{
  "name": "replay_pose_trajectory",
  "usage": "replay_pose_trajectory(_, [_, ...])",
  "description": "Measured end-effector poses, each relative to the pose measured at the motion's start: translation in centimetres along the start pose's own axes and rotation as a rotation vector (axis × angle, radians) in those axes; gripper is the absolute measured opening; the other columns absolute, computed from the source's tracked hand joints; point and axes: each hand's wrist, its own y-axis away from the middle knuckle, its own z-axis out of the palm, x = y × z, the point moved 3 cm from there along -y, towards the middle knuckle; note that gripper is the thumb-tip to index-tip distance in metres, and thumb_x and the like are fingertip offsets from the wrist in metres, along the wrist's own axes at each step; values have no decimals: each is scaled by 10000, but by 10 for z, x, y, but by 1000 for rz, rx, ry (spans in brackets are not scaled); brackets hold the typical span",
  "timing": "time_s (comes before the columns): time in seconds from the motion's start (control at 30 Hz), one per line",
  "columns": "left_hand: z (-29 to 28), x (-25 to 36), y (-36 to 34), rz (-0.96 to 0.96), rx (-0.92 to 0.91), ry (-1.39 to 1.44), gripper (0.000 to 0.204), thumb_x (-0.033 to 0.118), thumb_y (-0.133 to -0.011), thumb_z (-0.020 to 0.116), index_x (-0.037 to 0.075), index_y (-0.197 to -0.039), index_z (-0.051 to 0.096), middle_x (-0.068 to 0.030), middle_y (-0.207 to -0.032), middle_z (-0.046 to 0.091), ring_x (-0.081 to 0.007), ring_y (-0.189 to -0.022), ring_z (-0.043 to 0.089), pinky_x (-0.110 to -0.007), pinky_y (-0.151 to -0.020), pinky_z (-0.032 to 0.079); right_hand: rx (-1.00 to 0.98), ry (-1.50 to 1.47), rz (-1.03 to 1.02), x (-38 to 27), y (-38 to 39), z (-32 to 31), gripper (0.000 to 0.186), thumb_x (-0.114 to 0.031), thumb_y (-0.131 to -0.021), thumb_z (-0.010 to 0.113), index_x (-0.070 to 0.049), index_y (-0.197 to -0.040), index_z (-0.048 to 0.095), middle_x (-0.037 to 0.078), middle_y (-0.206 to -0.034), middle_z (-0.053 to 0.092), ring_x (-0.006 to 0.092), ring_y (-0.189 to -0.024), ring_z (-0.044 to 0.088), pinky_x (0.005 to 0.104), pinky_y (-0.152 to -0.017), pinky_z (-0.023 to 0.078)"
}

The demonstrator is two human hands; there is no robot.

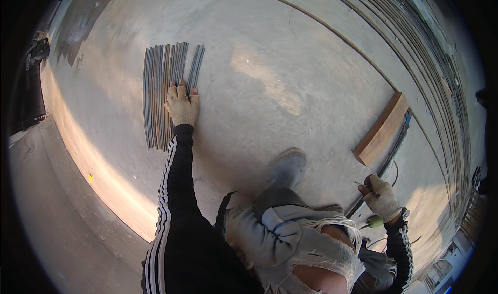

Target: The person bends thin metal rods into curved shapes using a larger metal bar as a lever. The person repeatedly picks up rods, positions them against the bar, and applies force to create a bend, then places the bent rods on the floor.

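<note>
A row of short steel rods [158, 86] lies side by side on the concrete floor at upper left. My left hand [181, 105], in a knitted work glove, rests flat on the near right part of the row, fingers spread on the rods. My right hand [381, 196], also gloved, is low at the right and closed around a thin metal rod [381, 167] that runs up along the floor beside a wooden block [382, 128]. A yellow-green tool handle [374, 222] shows just under that wrist.
Long steel bars [415, 50] curve along the floor at the upper right. My shoe [288, 167] and torn grey trousers fill the lower middle. A dark object [37, 50] stands at the far left edge, and a darker paved strip [57, 216] lies at lower left.
</note>
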Motion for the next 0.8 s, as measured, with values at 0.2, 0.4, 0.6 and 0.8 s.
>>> replay_pose_trajectory(0.2, [15, -18, -5, -1, -90, -191, 500, 442, -1031, 566, 101, -1396, 568, -188, -1624, 401, -402, -1503, 383, -675, -1154, 323, -35, -11, 65, -1, 2, -5, 228, -97, -897, 774, -14, -996, 587, 218, -818, 639, 383, -714, 666, 445, -633, 513])
replay_pose_trajectory(0.4, [11, -59, -48, -22, -144, -387, 474, 383, -1036, 562, 136, -1439, 537, -151, -1600, 432, -377, -1430, 475, -617, -1093, 445, -15, 87, 55, 5, 4, -6, 266, -214, -931, 750, -14, -1010, 595, 223, -856, 676, 409, -812, 705, 473, -699, 545])
replay_pose_trajectory(0.6, [15, -48, -42, 182, -106, -261, 599, 506, -1097, 412, 177, -1596, 458, -210, -1630, 406, -371, -1486, 438, -544, -1139, 425, -72, 43, 161, 23, 17, -10, 355, -380, -989, 682, -35, -1042, 616, 206, -898, 707, 404, -900, 720, 514, -794, 535])
replay_pose_trajectory(0.8, [18, -38, -37, 209, -167, -371, 583, 449, -1088, 431, 178, -1604, 456, -164, -1665, 387, -343, -1503, 427, -564, -1138, 420, -37, -23, 294, 73, 73, 6, 355, -379, -990, 679, -34, -1051, 623, 214, -902, 710, 429, -906, 712, 528, -795, 525])
